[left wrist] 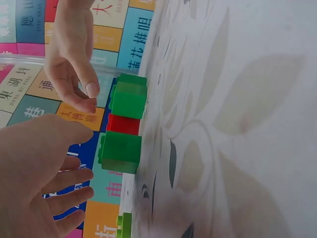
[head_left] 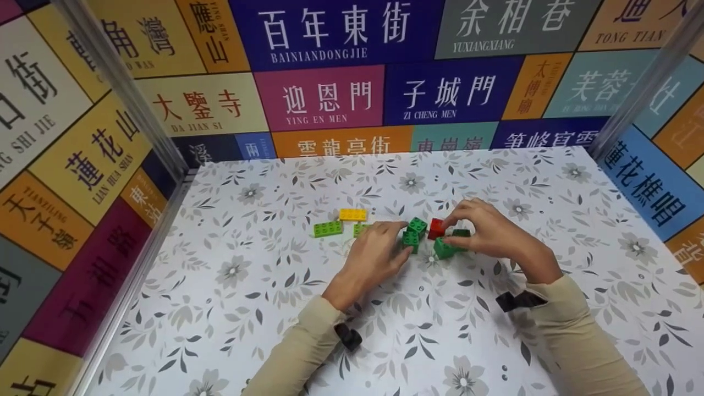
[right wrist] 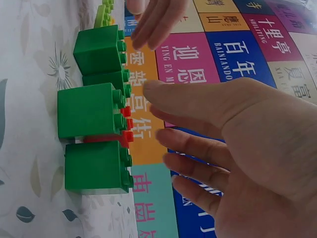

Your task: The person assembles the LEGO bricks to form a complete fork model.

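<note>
Two dark green toy bricks, one at the back [head_left: 417, 224] and one in front [head_left: 410, 240], stand together beside my left hand [head_left: 374, 247]. Its fingers are extended and spread beside them, holding nothing. A red brick [head_left: 436, 229] sits just to their right, partly behind green ones in both wrist views. Two more green bricks, a near one [head_left: 443, 248] and a farther one [head_left: 462, 240], lie under my right hand [head_left: 489, 231]. That hand hovers with thumb and fingers apart; in the right wrist view its fingertips are clear of the studded green brick [right wrist: 86, 111].
Left of the left hand lie a yellow brick [head_left: 352, 214], a light green brick [head_left: 328, 229] and another light green one [head_left: 359, 229] partly hidden by that hand. The floral-covered table [head_left: 231, 330] meets walls of coloured sign panels [head_left: 319, 96] at the back and sides.
</note>
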The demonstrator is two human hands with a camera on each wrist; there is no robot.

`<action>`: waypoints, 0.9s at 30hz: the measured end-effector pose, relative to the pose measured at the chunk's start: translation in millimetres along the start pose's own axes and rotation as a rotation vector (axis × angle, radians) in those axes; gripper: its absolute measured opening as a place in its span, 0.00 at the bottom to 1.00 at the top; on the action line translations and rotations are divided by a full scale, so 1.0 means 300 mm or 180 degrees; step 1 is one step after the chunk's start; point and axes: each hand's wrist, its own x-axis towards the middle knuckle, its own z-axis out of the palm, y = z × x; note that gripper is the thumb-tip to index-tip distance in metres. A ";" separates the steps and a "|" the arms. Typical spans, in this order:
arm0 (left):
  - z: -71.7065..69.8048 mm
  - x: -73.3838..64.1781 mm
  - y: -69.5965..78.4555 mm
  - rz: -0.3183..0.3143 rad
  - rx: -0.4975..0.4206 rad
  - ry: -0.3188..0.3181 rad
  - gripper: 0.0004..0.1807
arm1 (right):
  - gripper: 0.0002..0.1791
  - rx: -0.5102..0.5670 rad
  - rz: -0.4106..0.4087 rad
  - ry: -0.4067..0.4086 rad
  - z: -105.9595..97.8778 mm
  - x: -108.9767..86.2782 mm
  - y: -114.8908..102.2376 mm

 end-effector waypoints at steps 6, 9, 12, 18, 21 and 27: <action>0.028 0.011 0.006 -0.0139 -0.0091 -0.0175 0.28 | 0.17 0.0013 0.0023 -0.0193 0.010 -0.004 0.008; 0.035 0.008 0.003 -0.0168 -0.0146 -0.0213 0.26 | 0.16 -0.0028 0.0029 -0.0228 0.018 -0.006 0.011; 0.038 0.003 0.000 -0.0188 -0.0212 -0.0205 0.24 | 0.16 -0.0059 0.0036 -0.0230 0.022 -0.007 0.015; 0.043 -0.003 -0.010 -0.0234 -0.0451 -0.0216 0.21 | 0.18 -0.0136 0.0001 -0.0237 0.031 -0.006 0.018; 0.042 -0.006 -0.017 -0.0247 -0.0666 -0.0240 0.19 | 0.19 -0.0137 -0.0011 -0.0229 0.036 -0.006 0.020; 0.026 -0.014 -0.039 -0.0273 -0.1133 -0.0268 0.19 | 0.18 -0.0010 -0.0035 -0.0157 0.034 0.000 0.022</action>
